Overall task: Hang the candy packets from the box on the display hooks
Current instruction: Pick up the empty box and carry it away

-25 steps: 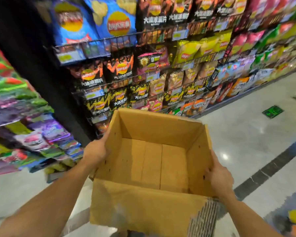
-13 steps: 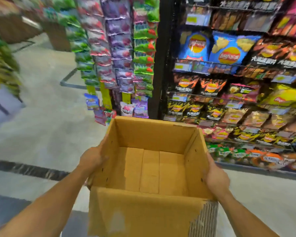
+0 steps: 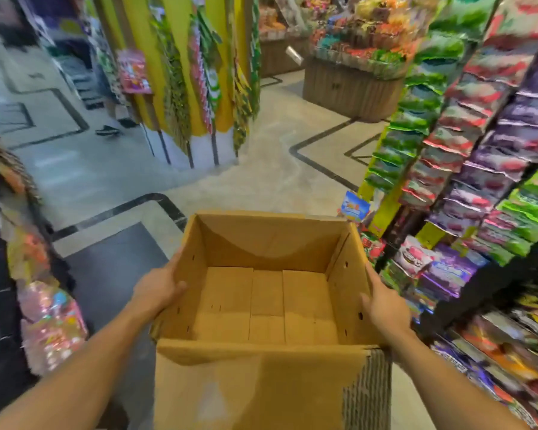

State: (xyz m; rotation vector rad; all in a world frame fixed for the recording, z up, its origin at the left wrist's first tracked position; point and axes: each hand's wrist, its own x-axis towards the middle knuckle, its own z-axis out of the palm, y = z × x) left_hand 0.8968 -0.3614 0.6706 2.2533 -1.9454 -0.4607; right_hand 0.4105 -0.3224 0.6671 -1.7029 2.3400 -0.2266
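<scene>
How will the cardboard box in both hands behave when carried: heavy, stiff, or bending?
Probably light: the cardboard box shows only its bare floor. Its walls likely flex somewhat; the near flap's corner is torn.

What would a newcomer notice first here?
The open brown cardboard box fills the lower centre, empty inside, the left hand and right hand holding its side walls. Rows of green, red and purple hanging snack packets crowd the right; a yellow display pillar stands ahead left.
</scene>
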